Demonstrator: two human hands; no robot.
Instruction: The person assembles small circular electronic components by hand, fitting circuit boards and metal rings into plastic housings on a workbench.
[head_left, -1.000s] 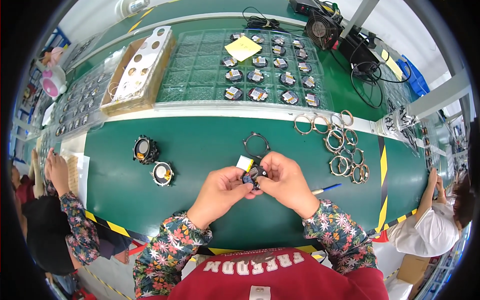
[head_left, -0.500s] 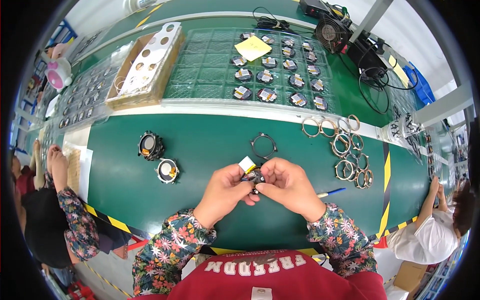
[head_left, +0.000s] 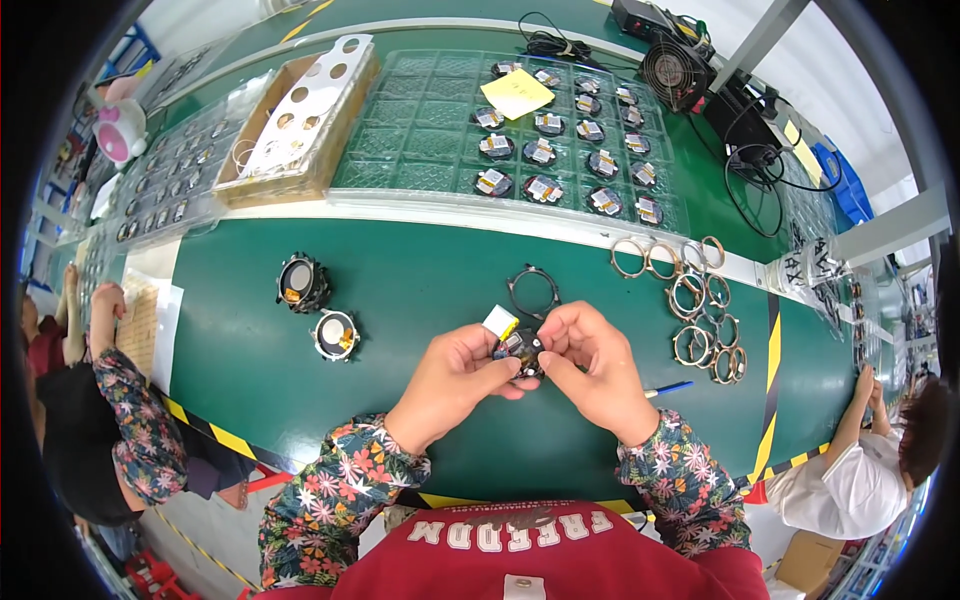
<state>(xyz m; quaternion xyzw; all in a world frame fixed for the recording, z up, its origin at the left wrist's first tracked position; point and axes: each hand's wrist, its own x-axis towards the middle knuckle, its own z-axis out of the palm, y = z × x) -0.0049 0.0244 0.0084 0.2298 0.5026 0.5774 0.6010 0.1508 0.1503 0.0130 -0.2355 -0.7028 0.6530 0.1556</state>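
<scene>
Over the green table, my left hand (head_left: 455,372) grips a round black watch module (head_left: 522,352) by its left side, thumb on top. A small silver-white battery (head_left: 500,321) with a yellow edge stands up from the module's far left side. My right hand (head_left: 592,362) pinches the module's right edge between thumb and forefinger; whatever small part lies under those fingertips is hidden. Just beyond the hands a thin dark watch ring (head_left: 533,291) lies flat. To the left sit a stack of black watch cases (head_left: 302,282) and one silver watch case (head_left: 335,335).
Several loose metal watch rings (head_left: 688,296) lie at right, and a blue pen (head_left: 669,388) rests beside my right wrist. Behind stand a clear compartment tray (head_left: 420,120) with several modules and a cardboard box (head_left: 270,193). Co-workers sit at both sides.
The fingers of my right hand have lifted and shifted slightly at the module's edge. The module has turned a little in my left hand. The whole view has shifted slightly.
</scene>
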